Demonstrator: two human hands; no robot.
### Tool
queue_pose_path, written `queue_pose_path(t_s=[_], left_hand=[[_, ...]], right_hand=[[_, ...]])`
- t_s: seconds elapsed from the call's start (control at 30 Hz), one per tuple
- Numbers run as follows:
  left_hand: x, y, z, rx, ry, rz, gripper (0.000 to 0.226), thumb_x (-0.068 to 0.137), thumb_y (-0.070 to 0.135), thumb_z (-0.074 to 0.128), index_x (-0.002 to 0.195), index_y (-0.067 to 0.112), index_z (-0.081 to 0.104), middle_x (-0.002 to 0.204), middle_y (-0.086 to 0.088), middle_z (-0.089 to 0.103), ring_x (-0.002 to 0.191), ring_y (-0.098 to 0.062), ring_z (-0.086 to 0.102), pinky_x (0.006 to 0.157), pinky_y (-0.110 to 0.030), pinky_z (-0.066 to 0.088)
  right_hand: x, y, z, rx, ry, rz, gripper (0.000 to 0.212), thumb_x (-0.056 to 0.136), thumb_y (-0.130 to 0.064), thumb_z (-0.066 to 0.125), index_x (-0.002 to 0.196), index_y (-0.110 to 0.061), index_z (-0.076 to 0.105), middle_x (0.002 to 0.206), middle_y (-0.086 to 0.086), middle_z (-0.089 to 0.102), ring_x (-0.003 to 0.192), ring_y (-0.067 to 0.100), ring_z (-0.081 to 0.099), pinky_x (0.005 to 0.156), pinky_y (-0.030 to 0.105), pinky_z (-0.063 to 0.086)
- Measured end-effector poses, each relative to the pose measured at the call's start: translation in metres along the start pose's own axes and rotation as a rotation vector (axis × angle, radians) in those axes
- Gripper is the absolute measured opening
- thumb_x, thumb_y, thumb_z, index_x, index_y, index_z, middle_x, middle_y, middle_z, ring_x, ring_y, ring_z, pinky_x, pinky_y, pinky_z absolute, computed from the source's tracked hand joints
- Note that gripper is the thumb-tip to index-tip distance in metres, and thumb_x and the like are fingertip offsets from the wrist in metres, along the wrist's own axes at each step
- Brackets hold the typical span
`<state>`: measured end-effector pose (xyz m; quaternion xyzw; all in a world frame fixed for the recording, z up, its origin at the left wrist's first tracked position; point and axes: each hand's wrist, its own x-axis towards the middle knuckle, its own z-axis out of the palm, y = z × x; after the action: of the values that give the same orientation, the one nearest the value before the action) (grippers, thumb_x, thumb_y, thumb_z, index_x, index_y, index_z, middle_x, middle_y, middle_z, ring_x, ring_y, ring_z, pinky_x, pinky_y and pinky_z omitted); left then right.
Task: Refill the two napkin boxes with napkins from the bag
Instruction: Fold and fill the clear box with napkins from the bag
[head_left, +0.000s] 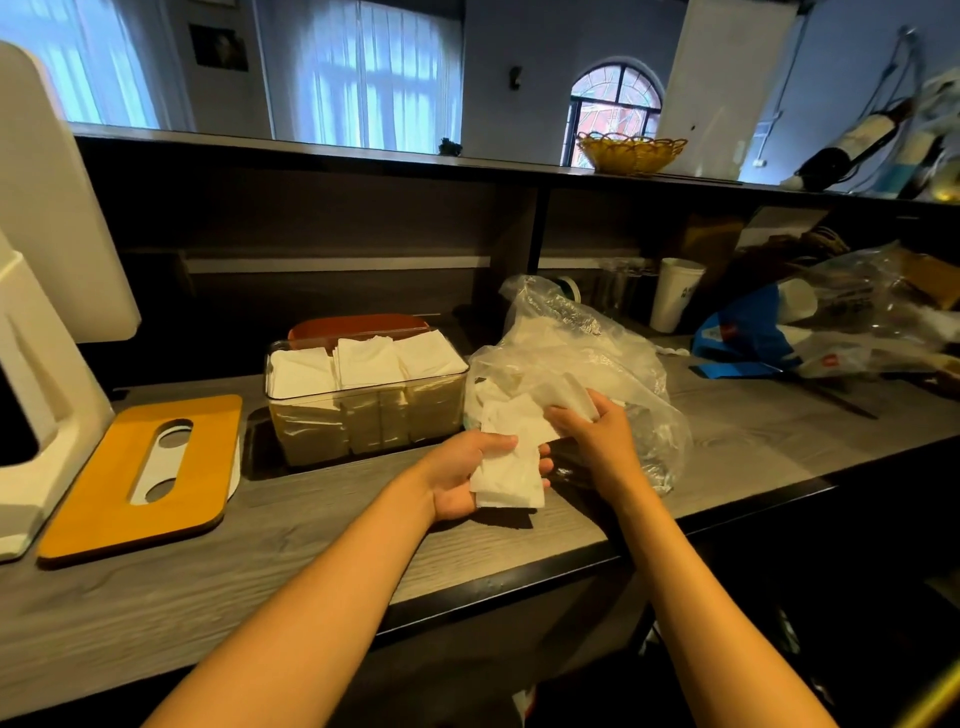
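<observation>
A clear napkin box (363, 410) stands on the grey counter, packed with upright white napkins. Behind it shows part of an orange-brown lid or second box (358, 326). A yellow wooden lid (140, 480) with a slot lies to the left. A clear plastic bag (571, 358) with napkins inside sits right of the box. My left hand (467, 478) holds a small stack of white napkins (511, 475), palm up. My right hand (597, 434) grips more napkins (524, 421) at the bag's mouth, just above the stack.
A white machine (47, 291) fills the left edge. A white paper cup (675, 293), a blue-and-clear plastic bag (769, 332) and clutter sit to the right. A dark shelf with a yellow basket (631, 153) runs overhead. The counter's front edge (519, 582) is close below my hands.
</observation>
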<state>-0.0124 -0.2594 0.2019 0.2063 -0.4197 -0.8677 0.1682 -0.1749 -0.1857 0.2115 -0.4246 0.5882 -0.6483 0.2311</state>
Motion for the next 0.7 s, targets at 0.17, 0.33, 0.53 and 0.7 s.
queue_pose_path(t_s=[0.17,0.33,0.53,0.7], left_hand=[[0.005,0.003,-0.001,-0.151,0.060,-0.020,0.033,0.104,0.019,0.038,0.128,0.002,0.052,0.116,-0.026,0.067,0.103,-0.041,0.067,0.093,-0.060,0.045],[0.010,0.005,-0.002,-0.199,-0.014,-0.015,0.056,0.102,0.053,0.030,0.139,0.016,0.051,0.144,-0.019,0.052,0.134,-0.038,0.045,0.109,-0.051,0.035],[0.005,0.005,0.001,-0.037,-0.075,-0.058,0.051,0.095,0.052,0.046,0.131,0.018,0.057,0.123,-0.022,0.064,0.115,-0.042,0.059,0.101,-0.062,0.043],[-0.004,0.004,0.005,0.083,-0.092,-0.082,0.034,0.094,0.025,0.055,0.125,0.012,0.055,0.108,-0.021,0.071,0.101,-0.035,0.069,0.093,-0.052,0.052]], right_hand=[[0.007,-0.002,-0.008,0.493,0.062,0.033,0.025,0.078,-0.008,0.074,0.101,-0.008,0.065,0.093,0.007,0.071,0.090,0.024,0.068,0.076,0.037,0.058],[-0.002,-0.006,-0.001,0.269,-0.270,0.078,0.038,0.077,-0.010,0.077,0.111,-0.015,0.062,0.101,0.005,0.071,0.094,0.022,0.070,0.075,0.035,0.060],[-0.003,0.003,0.006,-0.152,-0.322,-0.005,0.028,0.096,-0.012,0.060,0.121,-0.025,0.062,0.108,0.001,0.064,0.090,0.013,0.066,0.060,0.020,0.053],[0.000,0.007,0.001,-0.136,-0.286,-0.087,0.034,0.093,-0.008,0.063,0.115,-0.035,0.066,0.105,0.005,0.070,0.093,0.020,0.068,0.073,0.030,0.057]])
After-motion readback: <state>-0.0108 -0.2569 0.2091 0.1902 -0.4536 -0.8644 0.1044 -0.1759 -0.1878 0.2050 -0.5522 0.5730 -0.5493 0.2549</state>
